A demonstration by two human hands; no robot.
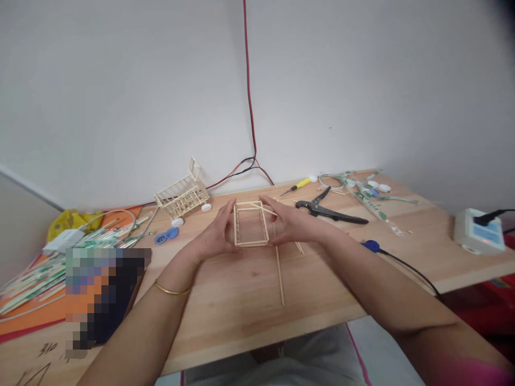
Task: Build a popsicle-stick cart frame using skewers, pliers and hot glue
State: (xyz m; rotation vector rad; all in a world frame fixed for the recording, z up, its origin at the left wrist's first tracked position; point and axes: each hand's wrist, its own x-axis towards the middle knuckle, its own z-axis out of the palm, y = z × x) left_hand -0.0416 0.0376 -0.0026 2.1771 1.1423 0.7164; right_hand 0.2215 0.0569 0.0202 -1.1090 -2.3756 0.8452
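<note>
Between my two hands is a small box-shaped frame of thin wooden sticks [251,244]. My left hand [215,233] grips its left side, fingers at the far corner and thumb low. My right hand [288,222] is closed on its right side. A loose stick slants across the frame's upper right corner toward my right fingers; whether it is attached I cannot tell. Just right of the frame, a long wooden stick [280,279] lies on the table, with shorter sticks [299,247] beside it.
A stick-built cart [181,199] with white caps stands back left. Blue caps [172,232], wrapped sticks [36,281] and a dark, pixelated object [116,305] lie left. Pliers [333,213], a yellow-handled tool [301,184] and a white box [478,230] are right.
</note>
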